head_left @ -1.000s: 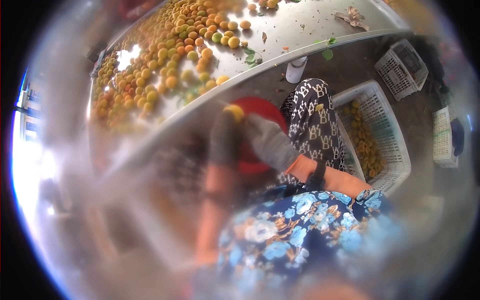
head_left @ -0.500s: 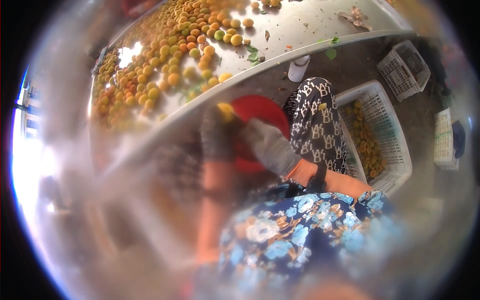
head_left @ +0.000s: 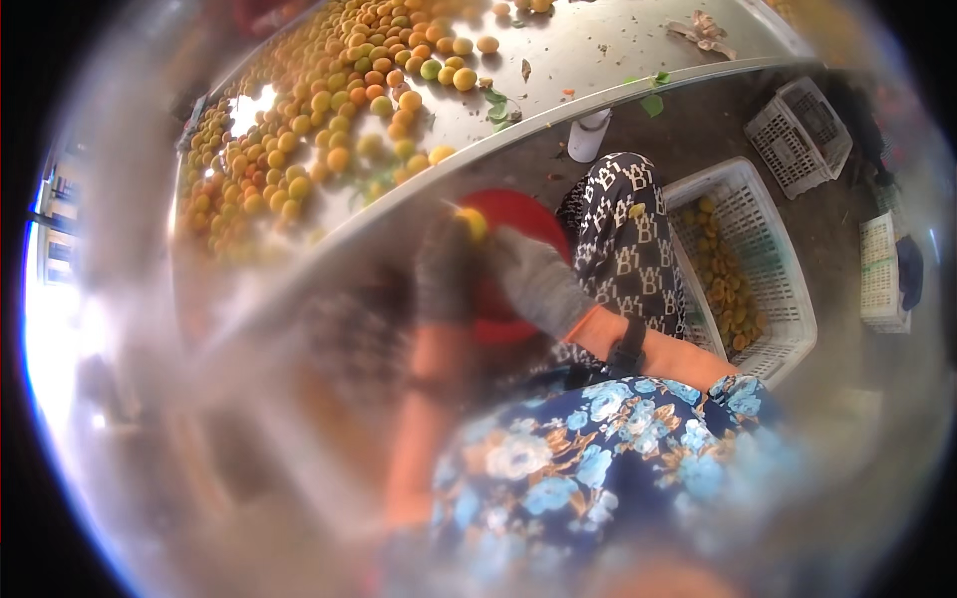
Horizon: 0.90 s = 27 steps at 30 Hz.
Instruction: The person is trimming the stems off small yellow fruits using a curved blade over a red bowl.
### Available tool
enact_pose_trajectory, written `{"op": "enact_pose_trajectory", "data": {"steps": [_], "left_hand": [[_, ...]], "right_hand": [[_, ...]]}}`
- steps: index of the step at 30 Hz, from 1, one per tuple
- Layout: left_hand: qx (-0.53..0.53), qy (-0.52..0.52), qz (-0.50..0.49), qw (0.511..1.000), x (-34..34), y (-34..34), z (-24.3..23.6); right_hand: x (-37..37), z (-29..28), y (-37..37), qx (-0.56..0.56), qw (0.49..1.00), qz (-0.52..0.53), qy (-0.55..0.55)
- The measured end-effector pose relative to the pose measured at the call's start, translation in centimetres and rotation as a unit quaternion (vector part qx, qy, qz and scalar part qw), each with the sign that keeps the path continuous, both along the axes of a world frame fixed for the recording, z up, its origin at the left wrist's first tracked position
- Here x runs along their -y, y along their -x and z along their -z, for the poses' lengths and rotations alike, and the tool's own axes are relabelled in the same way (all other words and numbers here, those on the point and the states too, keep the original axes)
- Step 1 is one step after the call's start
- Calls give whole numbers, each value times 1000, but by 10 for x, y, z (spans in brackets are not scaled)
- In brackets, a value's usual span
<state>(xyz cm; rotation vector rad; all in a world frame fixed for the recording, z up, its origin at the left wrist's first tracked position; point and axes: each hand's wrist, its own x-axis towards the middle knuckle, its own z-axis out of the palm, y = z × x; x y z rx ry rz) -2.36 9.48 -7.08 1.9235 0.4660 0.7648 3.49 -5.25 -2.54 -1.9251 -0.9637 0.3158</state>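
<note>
My left hand (head_left: pixel 445 269), in a grey glove and blurred, is closed around a yellow apricot (head_left: pixel 472 223), which shows at its fingertips. My right hand (head_left: pixel 543 284), also gloved in grey, meets it from the right with its fingers curled in. Whatever the right fingers hold is hidden by blur and by the other hand. Both hands are over a red basin (head_left: pixel 528 211) in front of my lap. Just beyond, many loose apricots (head_left: pixel 338 159) in yellow, orange and green are spread over a metal table (head_left: pixel 573 50).
The table's raised edge (head_left: pixel 538 122) runs diagonally before my hands. At my right stands a white plastic crate (head_left: pixel 788 299) with apricot pieces (head_left: pixel 733 289) in it. Farther off are another crate (head_left: pixel 797 140) and a pale box (head_left: pixel 881 274). Leaves (head_left: pixel 500 108) lie among the fruit.
Both hands have shifted slightly to the right, still close together. The yellow apricot stays in the left hand, now a little lower and farther right.
</note>
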Motion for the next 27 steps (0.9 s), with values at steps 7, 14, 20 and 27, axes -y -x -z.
{"op": "enact_pose_trajectory", "data": {"steps": [7,14,20,27], "left_hand": [[39,22,-35,998,-4,2,9],[165,398,-52,901,0,2,-16],[145,450,-2,881,-2,6,-23],[129,537,-50,832,10,-7,-31]], "right_hand": [[-9,18,9,-43,996,11,-78],[-14,40,11,357,932,-29,-55],[-10,25,12,-206,966,-68,-139],[-17,22,5,-20,997,0,-70]]}}
